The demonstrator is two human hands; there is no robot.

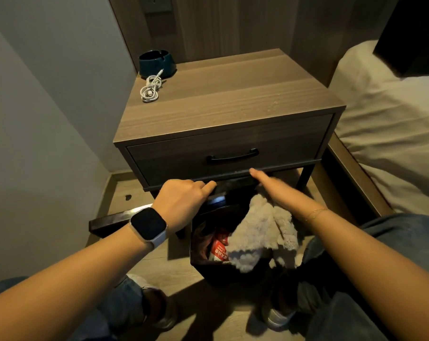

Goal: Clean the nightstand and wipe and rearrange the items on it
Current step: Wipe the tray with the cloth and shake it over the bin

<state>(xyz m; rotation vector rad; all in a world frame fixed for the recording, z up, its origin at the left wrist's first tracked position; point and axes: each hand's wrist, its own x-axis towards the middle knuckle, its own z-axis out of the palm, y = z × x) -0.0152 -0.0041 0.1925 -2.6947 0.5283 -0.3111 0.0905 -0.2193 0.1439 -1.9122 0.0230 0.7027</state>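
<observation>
Below the nightstand (pixel 223 99), the left hand (pixel 184 200) gripped a black bin (pixel 201 262); the right hand (pixel 265 180), fingers straight, carried a grey cloth (pixel 257 232). Repositioning the bin looked next.

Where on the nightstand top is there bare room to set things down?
The nightstand top is bare from the coiled white cable across to the bed-side edge and forward to the drawer-front edge. Only the back left corner is crowded: the dark ashtray with the cable just in front.
</observation>
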